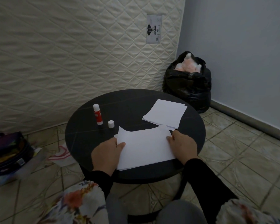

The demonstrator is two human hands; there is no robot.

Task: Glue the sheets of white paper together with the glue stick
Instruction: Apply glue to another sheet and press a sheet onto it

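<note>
- Round and black, the worktop (81,131) stands on a tiled floor (242,167) in the corner of a room, and carries all the task's things.
- At its near edge lies a stack of white paper sheets (144,147), edges not quite flush, one corner poking up at the far left.
- The left hand (106,152) holds the stack's left edge, thumb lying on top of the paper and fingers curled at the edge.
- The right hand (183,147) grips the right edge the same way, fingers bent over the margin; both arms wear black sleeves.
- A second pile of white sheets (166,114) lies just beyond, toward the far right, its near corner almost touching the held stack.
- The glue stick (97,114), red and white, stands upright to the far left of the stack, uncapped.
- Its white cap (111,124) stands just beside it on the right, apart from the paper.
- A quilted cream mattress (71,54) leans upright behind the worktop, with a label (154,29) near its right edge.
- A black rubbish bag (188,84) sits in the far right corner against a pale blue wall (241,54), with something pink and fluffy showing at its open top.
- On the floor to the left lie a dark open case (8,152) and a white cloth with red trim (61,155).
</note>
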